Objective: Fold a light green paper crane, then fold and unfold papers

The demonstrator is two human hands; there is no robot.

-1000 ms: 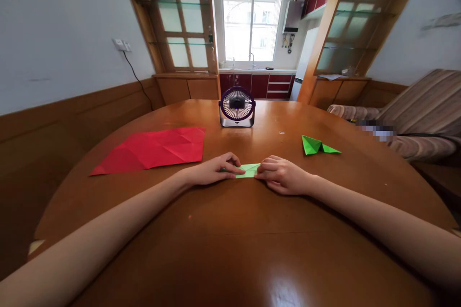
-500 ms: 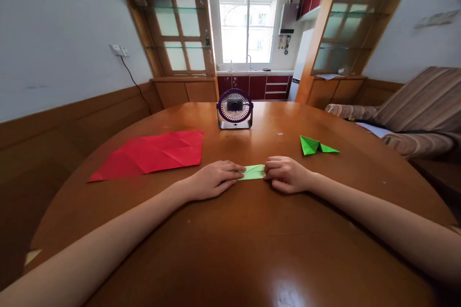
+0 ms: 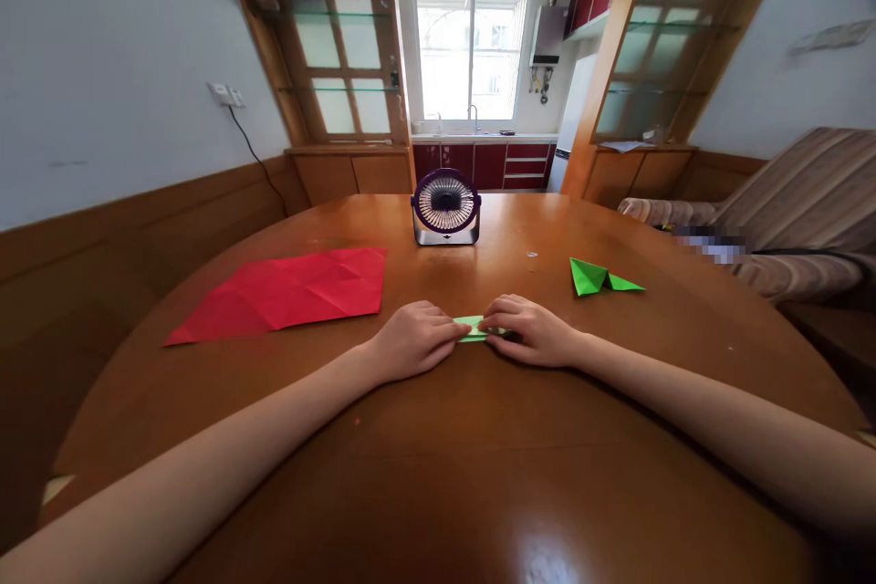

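Note:
A small strip of folded light green paper (image 3: 471, 328) lies on the wooden table in front of me. My left hand (image 3: 419, 339) grips its left end, the fingers pressed together on it. At the other end, my right hand (image 3: 530, 331) pinches the paper between thumb and fingers. Much of the strip is hidden under the fingers, so its full shape does not show. Off to the right of my right hand sits a brighter green folded paper piece (image 3: 589, 277) with pointed ends.
A large creased sheet of red paper (image 3: 301, 290) lies at the left. A small purple fan (image 3: 446, 205) stands upright at the back of the round table (image 3: 438, 474). Beyond the table's right edge is a striped armchair (image 3: 800, 192).
My right hand has moved left along the paper strip, toward my left hand. Less of the light green paper shows between the hands. The red sheet, green piece and fan stay put.

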